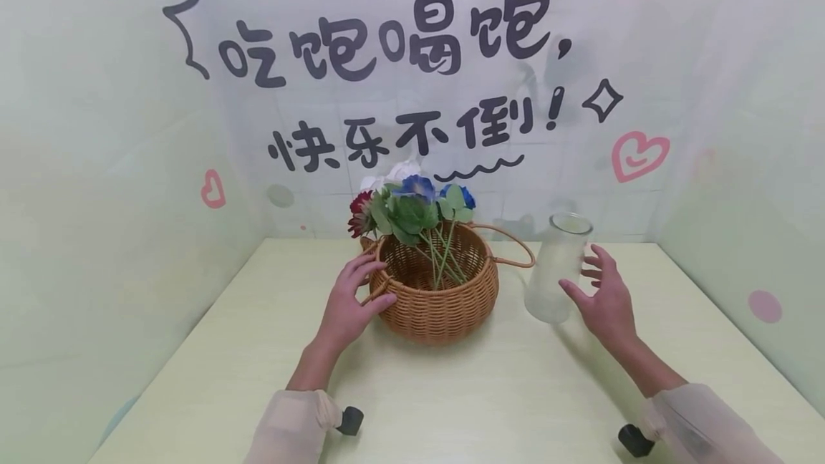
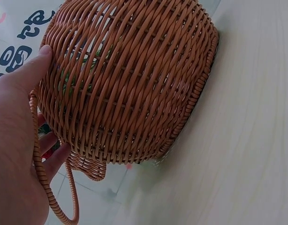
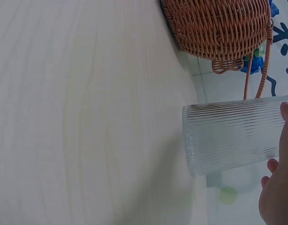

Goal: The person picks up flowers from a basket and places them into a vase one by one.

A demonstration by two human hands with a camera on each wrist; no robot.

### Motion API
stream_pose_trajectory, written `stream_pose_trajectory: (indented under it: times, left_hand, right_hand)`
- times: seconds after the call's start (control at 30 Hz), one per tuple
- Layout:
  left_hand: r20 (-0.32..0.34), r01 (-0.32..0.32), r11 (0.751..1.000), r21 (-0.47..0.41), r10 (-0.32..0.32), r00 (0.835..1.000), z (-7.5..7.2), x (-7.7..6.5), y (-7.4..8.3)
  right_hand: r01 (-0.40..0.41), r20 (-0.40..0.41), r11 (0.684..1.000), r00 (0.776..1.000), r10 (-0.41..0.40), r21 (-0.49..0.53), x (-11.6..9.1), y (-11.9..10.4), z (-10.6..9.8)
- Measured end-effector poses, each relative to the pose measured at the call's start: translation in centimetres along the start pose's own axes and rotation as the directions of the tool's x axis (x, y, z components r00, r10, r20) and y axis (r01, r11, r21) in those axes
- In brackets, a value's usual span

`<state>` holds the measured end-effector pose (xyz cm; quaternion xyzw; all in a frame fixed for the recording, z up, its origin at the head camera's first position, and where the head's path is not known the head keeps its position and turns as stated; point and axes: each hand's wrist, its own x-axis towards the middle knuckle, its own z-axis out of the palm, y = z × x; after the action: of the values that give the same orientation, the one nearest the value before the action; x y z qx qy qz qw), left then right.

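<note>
A round brown wicker basket (image 1: 435, 313) stands on the table, holding artificial flowers (image 1: 415, 206) in blue, white and dark red with green leaves. My left hand (image 1: 353, 299) is at its left rim, thumb and fingers spread around the side handle. In the left wrist view, the thumb (image 2: 34, 70) lies straight against the wicker, and the other fingertips meet it lower down. Right of the basket is a ribbed clear glass vase (image 3: 233, 136). My right hand (image 1: 606, 299) reaches around its right side, fingers apart, with the thumb in front of the glass.
The pale table (image 1: 451, 407) runs back to a light wall printed with dark lettering (image 1: 438, 41) and hearts. The basket's right handle (image 1: 515, 228) sticks out toward the vase. Side panels (image 1: 741, 199) border the table left and right.
</note>
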<state>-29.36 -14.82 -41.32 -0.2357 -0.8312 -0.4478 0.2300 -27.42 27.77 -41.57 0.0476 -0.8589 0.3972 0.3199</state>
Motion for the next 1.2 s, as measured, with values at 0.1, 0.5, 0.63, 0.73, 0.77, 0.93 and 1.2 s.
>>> stream_pose_trajectory:
  times: [0.1, 0.5, 0.63, 0.73, 0.77, 0.93, 1.2]
  left_hand:
    - [-0.002, 0.005, 1.0, -0.001, -0.005, 1.0, 0.0, -0.1, 0.0]
    - [0.001, -0.001, 1.0, -0.005, 0.001, 1.0, 0.1, 0.2, 0.1]
    - [-0.005, -0.006, 1.0, -0.014, 0.006, 1.0, 0.1, 0.2, 0.1]
    - [-0.005, -0.002, 1.0, -0.018, 0.001, 1.0, 0.1, 0.2, 0.0]
    - [-0.006, 0.001, 1.0, -0.018, -0.002, 1.0, 0.1, 0.1, 0.0]
    - [-0.008, 0.017, 1.0, -0.02, -0.017, 1.0, 0.1, 0.1, 0.0]
    - [0.004, 0.026, 0.999, -0.026, -0.026, 1.0, 0.0, 0.0, 0.0]
  right_hand:
    - [0.001, -0.009, 1.0, 1.0, -0.001, 0.002, -0.2, -0.2, -0.1]
    - [-0.039, -0.087, 0.997, 0.995, 0.045, 0.068, -1.1, -2.0, -0.3]
    - [-0.032, -0.118, 0.992, 0.992, 0.046, 0.12, -1.4, -2.9, 0.1]
    - [0.0, -0.132, 0.988, 0.991, 0.02, 0.156, -1.3, -3.4, 0.5]
    - [0.016, -0.133, 0.986, 0.991, 0.006, 0.167, -1.3, -3.5, 0.6]
    - [0.09, -0.121, 0.974, 0.99, -0.066, 0.208, -1.1, -4.0, 1.5]
    - [0.146, -0.115, 0.947, 0.986, -0.117, 0.285, -0.6, -5.4, 2.9]
